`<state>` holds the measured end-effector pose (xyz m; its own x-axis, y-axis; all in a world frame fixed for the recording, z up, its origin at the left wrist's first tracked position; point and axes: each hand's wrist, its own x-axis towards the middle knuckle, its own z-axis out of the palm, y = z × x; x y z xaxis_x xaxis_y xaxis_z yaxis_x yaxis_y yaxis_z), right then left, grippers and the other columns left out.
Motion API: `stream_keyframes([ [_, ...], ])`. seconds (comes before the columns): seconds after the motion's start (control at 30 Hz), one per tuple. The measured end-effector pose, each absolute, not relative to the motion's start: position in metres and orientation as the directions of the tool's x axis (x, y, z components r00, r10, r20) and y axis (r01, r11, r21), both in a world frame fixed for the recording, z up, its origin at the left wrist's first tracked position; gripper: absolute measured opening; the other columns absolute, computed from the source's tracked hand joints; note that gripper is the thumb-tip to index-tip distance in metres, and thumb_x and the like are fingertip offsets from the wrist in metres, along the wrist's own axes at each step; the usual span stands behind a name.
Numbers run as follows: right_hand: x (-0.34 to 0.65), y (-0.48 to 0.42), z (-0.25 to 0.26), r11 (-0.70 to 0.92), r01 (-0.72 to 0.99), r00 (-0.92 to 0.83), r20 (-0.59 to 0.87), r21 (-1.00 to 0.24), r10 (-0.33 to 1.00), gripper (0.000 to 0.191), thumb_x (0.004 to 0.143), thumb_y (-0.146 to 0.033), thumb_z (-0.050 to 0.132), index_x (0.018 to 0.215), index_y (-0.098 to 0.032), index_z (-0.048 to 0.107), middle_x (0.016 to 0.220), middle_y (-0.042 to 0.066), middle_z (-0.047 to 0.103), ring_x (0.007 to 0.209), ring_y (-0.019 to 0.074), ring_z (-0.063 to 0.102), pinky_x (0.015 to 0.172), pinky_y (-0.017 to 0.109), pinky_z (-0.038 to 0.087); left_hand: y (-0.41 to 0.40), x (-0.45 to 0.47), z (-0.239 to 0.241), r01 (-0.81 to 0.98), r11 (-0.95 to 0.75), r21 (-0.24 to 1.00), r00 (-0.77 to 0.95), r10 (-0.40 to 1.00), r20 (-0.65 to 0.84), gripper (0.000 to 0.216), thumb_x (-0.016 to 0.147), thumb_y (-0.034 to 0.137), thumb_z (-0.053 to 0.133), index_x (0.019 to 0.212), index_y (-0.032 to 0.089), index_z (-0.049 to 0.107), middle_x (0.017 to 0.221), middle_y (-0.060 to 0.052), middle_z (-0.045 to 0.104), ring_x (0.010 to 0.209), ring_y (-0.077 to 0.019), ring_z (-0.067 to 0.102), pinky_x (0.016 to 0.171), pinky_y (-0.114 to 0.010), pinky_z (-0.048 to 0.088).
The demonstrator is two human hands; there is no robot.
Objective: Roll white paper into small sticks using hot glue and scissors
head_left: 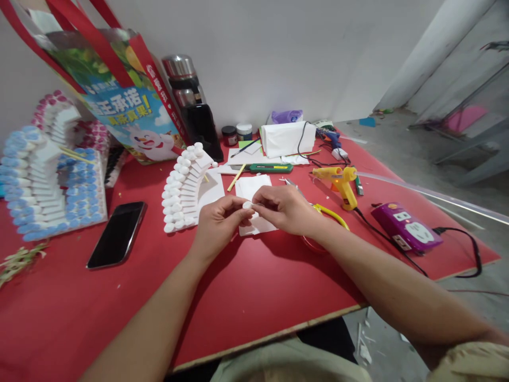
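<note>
Between the fingertips of both hands is a small white roundish piece (247, 205), too small to name more exactly. My left hand (221, 222) pinches it from the left, and my right hand (287, 208) pinches at its right side. Under the fingers lie white paper sheets (253, 184). Just left of my left hand stands a curved white stepped model (186, 185), edged with white rounded pieces like those on its top. Partly hidden behind my right wrist are yellow-handled pliers or scissors (332, 216).
A yellow glue gun (338, 181) and purple power strip (407, 227) are at right. A green cutter (270, 168) lies behind the paper. At left are a phone (116, 234), a blue-and-white model (51, 185) and a shopping bag (131, 101). The red table's edge (278, 337) is close.
</note>
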<state>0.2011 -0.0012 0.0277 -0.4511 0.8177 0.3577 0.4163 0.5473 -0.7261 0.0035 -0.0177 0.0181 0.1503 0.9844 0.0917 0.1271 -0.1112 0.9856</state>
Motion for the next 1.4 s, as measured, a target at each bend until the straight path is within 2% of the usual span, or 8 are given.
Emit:
stream_keyframes([
  [0.3, 0.194, -0.006, 0.027, 0.474, 0.317, -0.427, 0.323, -0.822, 0.845, 0.018, 0.093, -0.031, 0.065, 0.082, -0.017, 0.064, 0.064, -0.003, 0.055, 0.055, 0.008, 0.043, 0.053, 0.024, 0.033, -0.014, -0.001, 0.018, 0.011, -0.062, 0.998, 0.224, 0.973, 0.058, 0.022, 0.082, 0.032, 0.079, 0.098, 0.016, 0.079, 0.07, -0.005, 0.077, 0.063, -0.0199, 0.074, 0.068, -0.033, 0.062],
  [0.53, 0.199, 0.0, 0.032, 0.105, 0.044, -0.485, 0.07, -0.994, 0.872, 0.026, 0.092, -0.04, 0.067, 0.088, -0.015, 0.066, 0.072, 0.001, 0.069, 0.045, 0.0082, 0.056, 0.046, 0.024, 0.042, -0.013, 0.0, 0.022, -0.015, -0.073, 0.997, 0.108, 0.991, 0.074, 0.02, 0.071, 0.025, 0.088, 0.087, 0.017, 0.079, 0.07, -0.002, 0.075, 0.057, -0.0151, 0.068, 0.06, -0.028, 0.058],
  [0.7, 0.202, 0.008, 0.028, -0.126, -0.172, -0.45, -0.036, -0.977, 0.892, 0.016, 0.084, -0.027, 0.071, 0.093, -0.014, 0.067, 0.07, 0.001, 0.072, 0.042, 0.0081, 0.054, 0.042, 0.023, 0.046, -0.008, 0.0, 0.015, -0.147, 0.001, 0.989, 0.091, 0.996, 0.012, 0.022, 0.066, 0.029, 0.092, 0.081, 0.018, 0.078, 0.068, 0.001, 0.07, 0.056, -0.0095, 0.059, 0.059, -0.024, 0.052],
  [0.83, 0.201, 0.01, 0.027, -0.245, -0.176, -0.453, -0.142, -0.954, 0.88, 0.014, 0.08, -0.023, 0.069, 0.091, -0.015, 0.066, 0.066, 0.0, 0.07, 0.039, 0.0073, 0.048, 0.039, 0.023, 0.044, -0.005, 0.001, 0.01, -0.255, 0.116, 0.96, 0.134, 0.987, -0.084, 0.021, 0.067, 0.029, 0.091, 0.078, 0.017, 0.077, 0.068, 0.001, 0.067, 0.061, -0.0081, 0.057, 0.062, -0.021, 0.05],
  [0.9, 0.201, 0.01, 0.029, -0.198, -0.136, -0.376, -0.135, -0.971, 0.917, 0.015, 0.083, -0.029, 0.069, 0.089, -0.016, 0.066, 0.07, 0.001, 0.069, 0.042, 0.0075, 0.05, 0.04, 0.023, 0.045, -0.004, 0.001, 0.011, -0.287, 0.161, 0.944, 0.118, 0.984, -0.132, 0.025, 0.063, 0.029, 0.093, 0.077, 0.016, 0.077, 0.071, 0.0, 0.069, 0.062, -0.009, 0.059, 0.063, -0.022, 0.05],
  [1.07, 0.199, 0.006, 0.031, 0.162, 0.1, -0.312, 0.124, -0.982, 0.942, 0.032, 0.088, -0.045, 0.071, 0.106, -0.018, 0.069, 0.099, 0.005, 0.071, 0.068, 0.0106, 0.061, 0.053, 0.022, 0.047, -0.005, 0.002, 0.015, -0.287, 0.255, 0.923, 0.147, 0.964, -0.221, 0.032, 0.059, 0.032, 0.096, 0.075, 0.014, 0.075, 0.073, -0.003, 0.072, 0.059, -0.01, 0.063, 0.059, -0.022, 0.05],
  [1.2, 0.194, 0.001, 0.027, 0.307, 0.208, -0.323, 0.231, -0.929, 0.918, 0.02, 0.087, -0.035, 0.071, 0.097, -0.017, 0.068, 0.081, 0.001, 0.066, 0.063, 0.0097, 0.053, 0.058, 0.024, 0.043, -0.008, 0.002, 0.014, -0.273, 0.273, 0.922, 0.192, 0.955, -0.225, 0.03, 0.064, 0.031, 0.094, 0.078, 0.013, 0.076, 0.073, -0.003, 0.072, 0.057, -0.0085, 0.062, 0.056, -0.021, 0.05],
  [1.4, 0.195, -0.001, 0.023, 0.358, 0.342, -0.276, 0.271, -0.869, 0.922, 0.013, 0.091, -0.025, 0.059, 0.094, -0.019, 0.071, 0.066, -0.002, 0.062, 0.054, 0.0102, 0.05, 0.055, 0.025, 0.04, -0.008, 0.003, 0.012, -0.277, 0.267, 0.923, 0.198, 0.956, -0.218, 0.028, 0.064, 0.029, 0.094, 0.077, 0.012, 0.075, 0.071, -0.004, 0.072, 0.055, -0.0079, 0.06, 0.056, -0.022, 0.05],
])
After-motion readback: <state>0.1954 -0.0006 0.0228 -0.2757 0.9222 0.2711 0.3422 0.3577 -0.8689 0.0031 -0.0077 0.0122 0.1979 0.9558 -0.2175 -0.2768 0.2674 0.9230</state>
